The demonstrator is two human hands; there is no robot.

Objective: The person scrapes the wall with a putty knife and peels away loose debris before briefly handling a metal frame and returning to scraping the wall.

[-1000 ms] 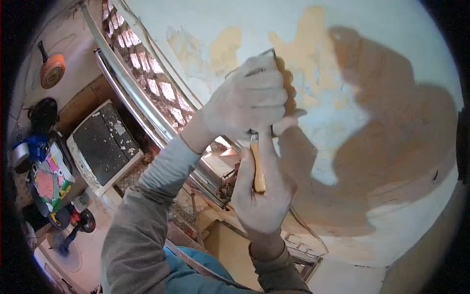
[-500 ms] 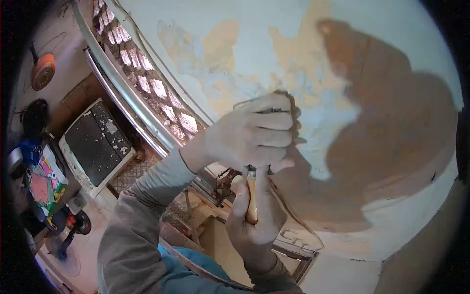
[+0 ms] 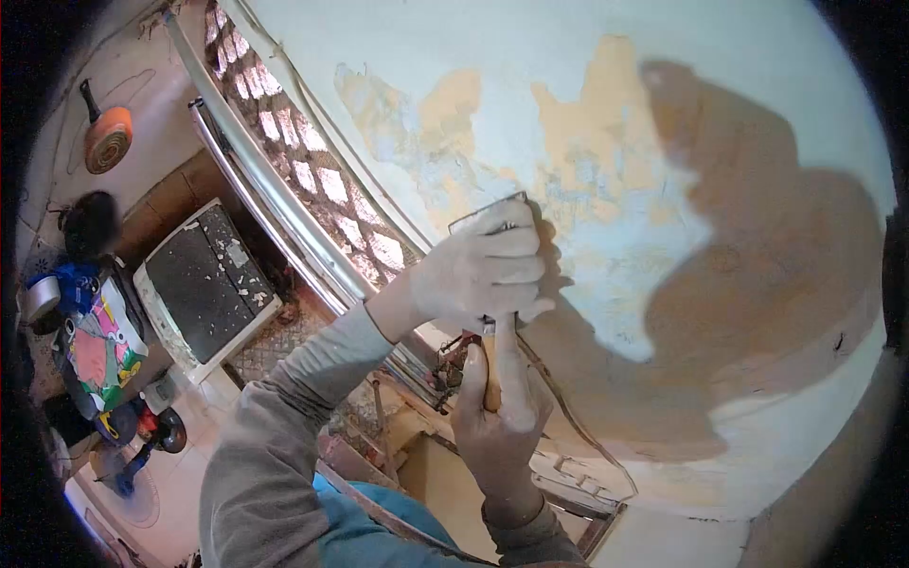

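Note:
A wide-bladed scraper [image 3: 491,377] with a yellowish handle is held in both my hands against the patchy painted wall [image 3: 606,275]. My left hand [image 3: 478,270] lies over the blade with its fingers bent across it, and only a strip of the blade's edge shows above the knuckles. Lower down, my right hand [image 3: 502,417] grips the handle, thumb on one side and the index finger stretched along it toward the blade. Patches of yellow and grey show through the pale paint above and beside the blade. The blade's contact with the wall is mostly hidden by my left hand.
Left of the wall runs a window opening with a lattice grille [image 3: 322,180] and metal rails. Beyond stand a dark-topped appliance [image 3: 208,284] strewn with flakes and a colourful bag [image 3: 104,346]. An orange pan [image 3: 109,142] hangs at far left. A cable [image 3: 568,412] trails down the wall.
Both hands and the scraper have shifted left along the wall, and more of the blade's edge shows. My right index finger now lies straighter along the handle. The camera view has shifted slightly.

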